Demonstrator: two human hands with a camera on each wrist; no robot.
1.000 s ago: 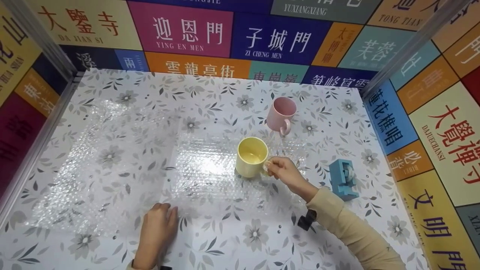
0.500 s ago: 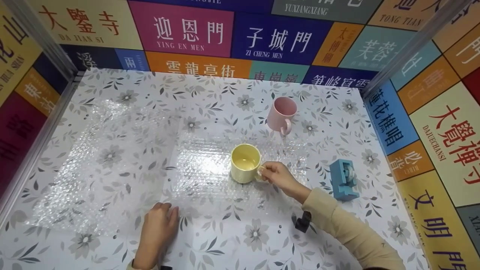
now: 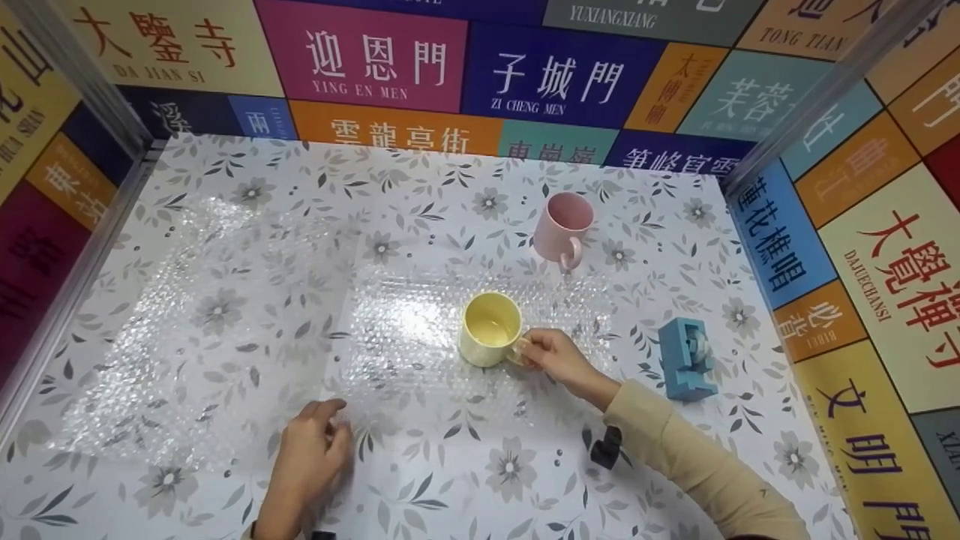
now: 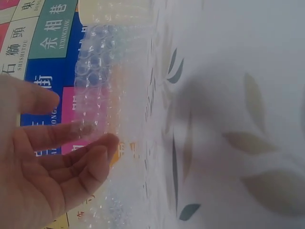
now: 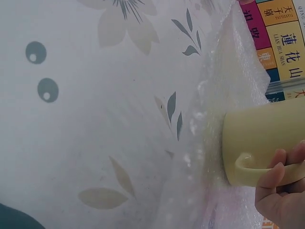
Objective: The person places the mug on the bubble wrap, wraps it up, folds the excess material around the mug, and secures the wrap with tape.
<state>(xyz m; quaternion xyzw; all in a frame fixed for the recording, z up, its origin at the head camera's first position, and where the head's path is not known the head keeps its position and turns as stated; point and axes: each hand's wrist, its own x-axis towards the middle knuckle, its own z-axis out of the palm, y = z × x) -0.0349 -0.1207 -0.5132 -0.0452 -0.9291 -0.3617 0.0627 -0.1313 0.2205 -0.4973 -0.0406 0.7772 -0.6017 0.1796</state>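
A pale yellow mug (image 3: 484,349) stands upright on a sheet of clear bubble wrap (image 3: 405,375) in the middle of the table. My right hand (image 3: 559,362) pinches its handle, which points to the right; the right wrist view shows fingers and thumb curled round the handle (image 5: 245,164). At the near edge of the bubble wrap, my left hand (image 3: 311,454) holds nothing. Its fingers (image 4: 71,167) are loosely bent in the left wrist view, close to the wrap. The wrap also spreads over the left side of the table.
Behind the yellow mug a pink mug (image 3: 559,234) stands upright, handle towards me. A blue tape dispenser (image 3: 679,367) with a tape roll sits right of my right hand. Colourful lettered panels (image 3: 382,60) wall in the flower-patterned table (image 3: 510,469) at the back and sides.
My right hand has brought the yellow mug slightly left and towards me onto the bubble wrap. My left hand has shifted a little and its fingers have spread apart.
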